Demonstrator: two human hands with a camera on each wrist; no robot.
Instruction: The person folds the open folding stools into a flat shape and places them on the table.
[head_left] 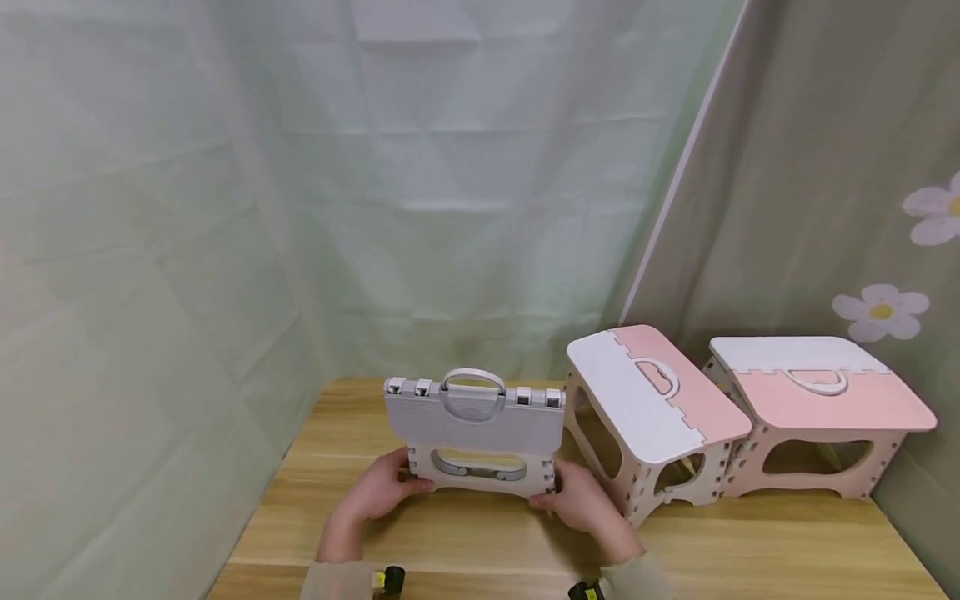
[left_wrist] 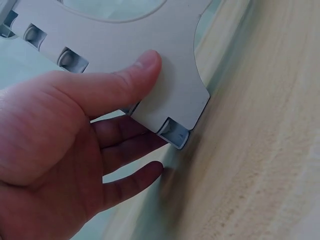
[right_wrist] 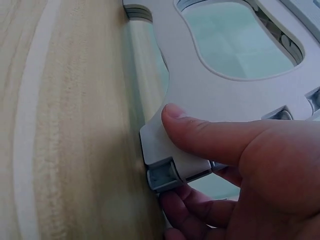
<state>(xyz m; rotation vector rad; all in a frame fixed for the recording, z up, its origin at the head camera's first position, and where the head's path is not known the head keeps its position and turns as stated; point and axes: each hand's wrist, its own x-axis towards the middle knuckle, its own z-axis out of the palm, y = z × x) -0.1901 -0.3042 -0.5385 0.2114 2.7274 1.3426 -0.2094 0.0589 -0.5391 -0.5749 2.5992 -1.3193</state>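
A grey-white folding stool (head_left: 474, 425) stands upright on the wooden table, folded nearly flat, its carry handle on top. My left hand (head_left: 380, 486) grips its lower left edge. In the left wrist view, the thumb (left_wrist: 147, 65) presses the front leg panel while the other fingers reach behind. My right hand (head_left: 581, 498) holds the lower right edge the same way. The right wrist view shows the thumb (right_wrist: 180, 122) on the panel's face and fingertips curled behind the hinged corner. The oval leg opening (right_wrist: 240, 42) sits between both hands.
Two unfolded pink-and-white folding stools stand to the right: the nearer one (head_left: 637, 392) close beside my right hand, the other (head_left: 832, 392) farther right. Pale curtains (head_left: 480, 208) hang behind and to the left of the wooden table (head_left: 465, 550).
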